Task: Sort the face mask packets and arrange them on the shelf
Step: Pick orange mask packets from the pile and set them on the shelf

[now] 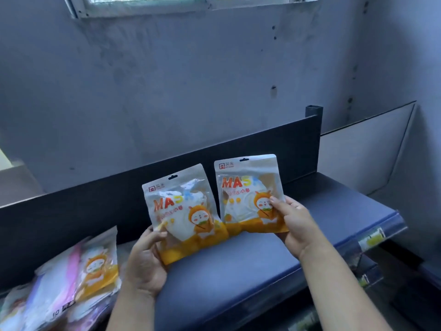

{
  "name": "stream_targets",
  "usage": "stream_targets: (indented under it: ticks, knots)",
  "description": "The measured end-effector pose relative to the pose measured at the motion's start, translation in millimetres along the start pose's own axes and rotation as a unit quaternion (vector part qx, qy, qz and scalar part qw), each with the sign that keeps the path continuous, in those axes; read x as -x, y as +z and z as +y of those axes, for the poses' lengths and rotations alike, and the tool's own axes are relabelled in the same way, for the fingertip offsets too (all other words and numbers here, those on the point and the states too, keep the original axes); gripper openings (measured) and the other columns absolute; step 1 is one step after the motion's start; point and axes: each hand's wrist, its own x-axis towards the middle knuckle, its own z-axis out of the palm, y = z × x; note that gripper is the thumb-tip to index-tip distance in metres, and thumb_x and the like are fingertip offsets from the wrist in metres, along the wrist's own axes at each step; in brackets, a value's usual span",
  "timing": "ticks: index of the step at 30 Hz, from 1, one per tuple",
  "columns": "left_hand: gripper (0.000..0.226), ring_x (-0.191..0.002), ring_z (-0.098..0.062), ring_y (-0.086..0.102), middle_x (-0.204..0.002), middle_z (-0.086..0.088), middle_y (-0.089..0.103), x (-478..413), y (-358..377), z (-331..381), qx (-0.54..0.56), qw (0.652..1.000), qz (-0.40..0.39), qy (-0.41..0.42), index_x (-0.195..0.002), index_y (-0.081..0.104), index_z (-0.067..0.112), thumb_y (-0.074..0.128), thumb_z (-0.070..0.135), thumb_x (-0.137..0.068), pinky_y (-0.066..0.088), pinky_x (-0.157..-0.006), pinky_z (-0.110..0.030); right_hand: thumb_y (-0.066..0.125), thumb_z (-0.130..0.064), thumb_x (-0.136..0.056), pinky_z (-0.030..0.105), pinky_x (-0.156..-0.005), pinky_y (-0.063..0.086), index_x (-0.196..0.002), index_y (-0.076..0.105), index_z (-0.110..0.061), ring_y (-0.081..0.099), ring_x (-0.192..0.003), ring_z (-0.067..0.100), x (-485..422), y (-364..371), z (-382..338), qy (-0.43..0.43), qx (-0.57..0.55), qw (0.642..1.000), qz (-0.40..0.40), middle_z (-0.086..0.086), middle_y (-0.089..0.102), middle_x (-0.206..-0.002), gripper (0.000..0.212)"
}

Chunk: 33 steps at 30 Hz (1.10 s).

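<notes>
Orange glossy packet [183, 206] stands pinched in left grip [143, 261], twin [245, 192] in right grip [296, 225].

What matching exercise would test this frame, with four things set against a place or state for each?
Things
1. left packet, gripped by the left hand
2. right packet, gripped by the right hand
3. mixed pile
4. price label

Places or states
A. on the front edge of the shelf
B. clearly tilted
C. lying towards the shelf's left end
D. nearly upright before the back panel

Pairs: 1-B, 2-D, 3-C, 4-A
</notes>
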Motion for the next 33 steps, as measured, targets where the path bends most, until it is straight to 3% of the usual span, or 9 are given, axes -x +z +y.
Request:
stream_targets:
  ticks: [2, 5, 8, 14, 25, 28, 33]
  knots:
    - [0.034, -0.08, -0.03, 0.079, -0.1, -0.015, 0.079, -20, 15, -8, -0.012, 1.0, -0.015, -0.022, -0.117, 0.068, 0.007, 0.049, 0.004, -0.09, 0.065, -0.062, -0.038, 0.06, -0.014, -0.102, 0.054, -0.095, 0.058, -0.115, 0.071, -0.009, 0.076, -0.102, 0.035, -13, -8, -13, -0.014, 0.005, 1.0, 0.013, 0.017, 0.079, -0.107, 0.017]
    - [0.029, -0.088, -0.028, 0.077, -0.107, -0.013, 0.078, -47, 37, -30, 0.0, 0.999, -0.026, -0.03, -0.118, 0.071, 0.007, 0.056, 0.013, -0.093, 0.066, -0.071, -0.035, 0.06, -0.013, -0.102, 0.05, -0.088, 0.061, -0.111, 0.072, -0.011, 0.077, -0.098, 0.033, -29, -23, -25, -0.034, 0.014, 0.999, 0.035, 0.016, 0.08, -0.106, 0.015]
    - [0.017, -0.093, -0.031, 0.075, -0.099, -0.012, 0.078, -63, 57, -52, -0.027, 0.998, -0.046, -0.038, -0.102, 0.073, 0.009, 0.058, 0.012, -0.095, 0.065, -0.07, -0.037, 0.061, -0.014, -0.102, 0.051, -0.089, 0.061, -0.117, 0.071, -0.009, 0.076, -0.101, 0.034, -40, -41, -28, -0.038, 0.009, 0.998, 0.041, 0.017, 0.079, -0.109, 0.019]
    - [0.047, -0.109, -0.039, 0.072, -0.126, -0.022, 0.073, -80, 82, -80, -0.04, 0.994, -0.065, -0.076, -0.132, 0.065, 0.007, 0.056, 0.001, -0.086, 0.062, -0.085, -0.051, 0.061, -0.014, -0.101, 0.04, -0.073, 0.065, -0.122, 0.069, -0.008, 0.077, -0.1, 0.033, -60, -83, -39, -0.022, -0.03, 0.997, 0.072, 0.017, 0.079, -0.11, 0.023]
    - [0.039, -0.092, -0.025, 0.079, -0.116, -0.014, 0.078, -101, 155, -139, -0.062, 0.996, 0.01, -0.065, -0.125, 0.069, 0.012, 0.051, -0.001, -0.093, 0.064, -0.059, -0.033, 0.06, -0.009, -0.1, 0.041, -0.072, 0.066, -0.12, 0.07, -0.01, 0.078, -0.094, 0.031, -127, -149, -71, -0.045, -0.077, 0.993, 0.083, 0.017, 0.079, -0.107, 0.022]
    - [0.039, -0.093, -0.026, 0.078, -0.117, -0.014, 0.078, -108, 185, -162, -0.071, 0.995, 0.04, -0.055, -0.125, 0.069, 0.01, 0.05, -0.003, -0.093, 0.065, -0.06, -0.034, 0.06, -0.009, -0.1, 0.04, -0.074, 0.065, -0.124, 0.068, -0.009, 0.076, -0.096, 0.031, -151, -177, -91, -0.05, -0.088, 0.991, 0.083, 0.017, 0.078, -0.11, 0.025]
    - [0.038, -0.098, -0.031, 0.078, -0.116, -0.016, 0.078, -122, 238, -214, -0.091, 0.991, 0.071, -0.063, -0.125, 0.068, 0.007, 0.051, -0.005, -0.093, 0.065, -0.075, -0.041, 0.062, -0.011, -0.1, 0.041, -0.075, 0.065, -0.121, 0.07, -0.01, 0.078, -0.089, 0.027, -193, -222, -114, -0.05, -0.092, 0.991, 0.079, 0.015, 0.08, -0.104, 0.023]
